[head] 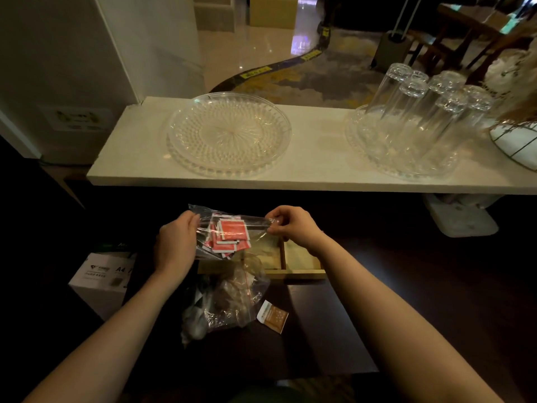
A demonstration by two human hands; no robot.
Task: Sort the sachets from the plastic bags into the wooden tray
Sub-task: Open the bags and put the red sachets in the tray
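**Clear bag of red sachets held over the tray**

Clear plastic bag (pixel 232 237), filled with flat red square sachets (pixel 232 231), is held up between both hands above a dark table (pixel 319 344). Left hand (pixel 177 242) grips the bag's left edge, fingers curled round the film. Right hand (pixel 293 226) pinches the bag's upper right corner between thumb and fingertips, so the top edge is stretched taut between the two grips. Directly below and behind the bag lies a pale wooden tray with dividers (pixel 296 263), partly hidden by the film; whether its compartments hold anything cannot be told. Nearer the person, a second crumpled clear plastic bag of brownish sachets (pixel 229 303) rests on the table, touching the tray's near edge. Just beside it on the right lies a single loose brown-and-white sachet (pixel 273 315). At left stands a white cardboard box marked A4 (pixel 104 280). Beyond, a white stone counter (pixel 313 167) carries a clear patterned glass plate (pixel 229 135) and, well apart to the right, a cluster of upturned clear drinking glasses (pixel 421 112) on a second glass plate (pixel 401 167).
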